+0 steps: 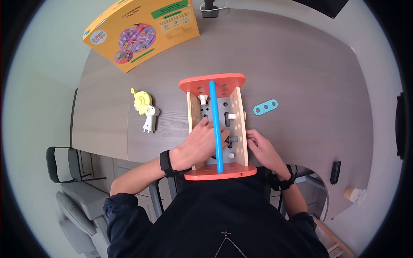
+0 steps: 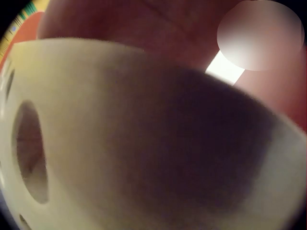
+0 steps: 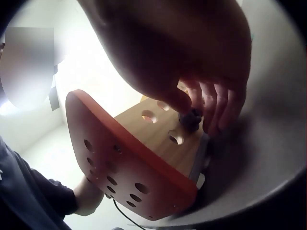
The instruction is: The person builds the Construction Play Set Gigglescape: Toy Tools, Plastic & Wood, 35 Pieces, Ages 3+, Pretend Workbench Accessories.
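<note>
A toy toolbox with red end panels (image 1: pixel 212 81), wooden sides (image 1: pixel 239 129) full of holes and a blue bar handle (image 1: pixel 216 124) stands before me. My left hand (image 1: pixel 198 146) reaches over the left side and under the bar, its fingers curled at a grey bolt (image 1: pixel 233 139) that points into the right side. Outside that side is my right hand (image 1: pixel 262 148). In the right wrist view its thumb and fingers pinch a dark grey nut (image 3: pixel 191 119) against the wood. The left wrist view is mostly filled by a wooden side (image 2: pixel 105 124), which hides the fingertips.
A white bolt (image 1: pixel 232 116) sits through the right side, and another white piece (image 1: pixel 202 99) is inside at the far left. A yellow and white toy tool (image 1: pixel 144 105) lies left, a teal strip (image 1: pixel 265 107) right. Behind stands a yellow box (image 1: pixel 146 34).
</note>
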The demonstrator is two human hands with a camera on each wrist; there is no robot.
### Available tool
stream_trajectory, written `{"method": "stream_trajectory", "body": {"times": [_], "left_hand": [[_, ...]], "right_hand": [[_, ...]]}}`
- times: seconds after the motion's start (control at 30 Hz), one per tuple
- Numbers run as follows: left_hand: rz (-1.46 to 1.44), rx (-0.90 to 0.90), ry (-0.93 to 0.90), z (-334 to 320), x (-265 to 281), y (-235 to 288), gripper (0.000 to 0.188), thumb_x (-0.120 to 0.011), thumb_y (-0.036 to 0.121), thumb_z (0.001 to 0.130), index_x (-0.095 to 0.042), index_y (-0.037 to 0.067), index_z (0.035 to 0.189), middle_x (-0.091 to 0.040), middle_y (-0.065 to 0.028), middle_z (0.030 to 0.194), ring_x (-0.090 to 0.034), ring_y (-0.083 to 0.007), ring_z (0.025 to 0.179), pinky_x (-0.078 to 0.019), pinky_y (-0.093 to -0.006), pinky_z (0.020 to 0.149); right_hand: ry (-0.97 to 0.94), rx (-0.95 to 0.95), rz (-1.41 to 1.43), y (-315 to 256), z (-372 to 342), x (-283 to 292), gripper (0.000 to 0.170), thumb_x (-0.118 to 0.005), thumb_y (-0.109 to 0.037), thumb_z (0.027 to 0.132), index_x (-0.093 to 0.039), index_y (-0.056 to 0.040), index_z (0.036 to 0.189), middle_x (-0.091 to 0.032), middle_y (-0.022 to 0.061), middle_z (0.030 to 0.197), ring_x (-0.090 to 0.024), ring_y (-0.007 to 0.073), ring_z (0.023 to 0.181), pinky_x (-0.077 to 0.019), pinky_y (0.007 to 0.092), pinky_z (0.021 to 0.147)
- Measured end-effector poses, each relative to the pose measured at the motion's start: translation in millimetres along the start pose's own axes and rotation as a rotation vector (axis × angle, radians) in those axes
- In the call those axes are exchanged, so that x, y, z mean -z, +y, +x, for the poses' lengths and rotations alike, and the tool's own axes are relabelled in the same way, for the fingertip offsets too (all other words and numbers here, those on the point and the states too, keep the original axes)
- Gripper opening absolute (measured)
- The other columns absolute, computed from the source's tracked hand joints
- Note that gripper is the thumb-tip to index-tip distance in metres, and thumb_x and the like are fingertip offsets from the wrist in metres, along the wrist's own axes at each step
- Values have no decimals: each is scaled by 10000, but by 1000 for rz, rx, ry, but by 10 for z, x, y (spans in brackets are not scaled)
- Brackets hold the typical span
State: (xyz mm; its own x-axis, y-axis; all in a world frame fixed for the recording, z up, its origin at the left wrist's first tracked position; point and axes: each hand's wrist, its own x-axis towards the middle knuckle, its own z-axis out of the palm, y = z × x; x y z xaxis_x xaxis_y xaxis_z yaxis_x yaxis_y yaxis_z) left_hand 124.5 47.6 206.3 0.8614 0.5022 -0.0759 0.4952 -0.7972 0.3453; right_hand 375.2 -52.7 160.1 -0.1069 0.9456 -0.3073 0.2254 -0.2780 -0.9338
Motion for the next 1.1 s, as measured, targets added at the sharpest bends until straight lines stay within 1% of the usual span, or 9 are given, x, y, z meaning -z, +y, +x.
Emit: {"method": "stream_trajectory", "body": {"times": [0.07,0.23,0.43,0.57,0.73,0.83,0.93,1.03,1.1], "left_hand": [[5,-55,63,24,-37,-6,238,-711,309,1004,-654,78,1011,-657,-82,879,-671,-269,922,-454,-403,885],[-53,-53,21,71,-35,-32,314,-679,375,1031,-675,61,1050,-675,-92,916,-679,-304,912,-522,-436,885],[-67,-23,-14,25,13,20,367,-608,432,1075,-665,71,1096,-659,-85,884,-679,-302,845,-518,-416,846],[-19,-62,45,4,-2,14,336,-587,416,1088,-667,90,1111,-629,-70,851,-674,-280,829,-508,-400,836],[101,-80,72,-17,-73,18,307,-578,412,1092,-657,129,1180,-620,-48,864,-684,-244,828,-512,-382,822],[138,-80,107,-50,-78,14,294,-576,415,1091,-646,149,1194,-624,-42,885,-693,-229,825,-531,-369,803],[132,-74,122,-95,-67,1,279,-575,409,1090,-634,153,1186,-621,-42,892,-702,-228,819,-552,-368,791],[123,-64,111,-120,-69,-14,269,-577,400,1090,-623,153,1185,-617,-45,893,-706,-234,815,-565,-378,792],[116,-60,105,-116,-79,-15,266,-580,396,1090,-617,154,1193,-614,-49,893,-708,-238,815,-567,-384,799]], "right_hand": [[-4,9,61,64,13,-19,329,-563,-108,1099,-573,17,1403,-741,169,1199,-725,243,1093,-564,395,983],[27,36,106,106,-10,-38,308,-578,-98,1101,-574,15,1387,-737,136,1128,-719,188,1043,-566,356,946],[37,36,118,45,-55,-22,268,-591,-140,1113,-580,24,1325,-731,112,1011,-717,161,891,-568,333,829],[49,13,77,-9,-25,-31,227,-566,-188,1130,-612,21,1207,-711,86,880,-678,155,797,-559,337,767],[44,-125,-59,-104,49,-2,280,-543,-244,1142,-630,13,1072,-678,68,792,-653,153,736,-550,342,723],[-37,-166,-249,-223,68,79,275,-538,-248,1143,-630,11,1134,-682,71,848,-670,152,778,-556,330,753],[123,15,96,-78,8,-14,231,-564,-195,1128,-617,6,1230,-689,73,928,-687,146,846,-560,317,811],[42,134,313,-21,-66,-22,245,-606,-112,1098,-589,6,1312,-683,72,1007,-698,137,921,-557,309,869],[-8,93,301,-27,-75,7,254,-627,-76,1082,-585,7,1318,-679,66,1020,-701,131,946,-555,305,879]]}}
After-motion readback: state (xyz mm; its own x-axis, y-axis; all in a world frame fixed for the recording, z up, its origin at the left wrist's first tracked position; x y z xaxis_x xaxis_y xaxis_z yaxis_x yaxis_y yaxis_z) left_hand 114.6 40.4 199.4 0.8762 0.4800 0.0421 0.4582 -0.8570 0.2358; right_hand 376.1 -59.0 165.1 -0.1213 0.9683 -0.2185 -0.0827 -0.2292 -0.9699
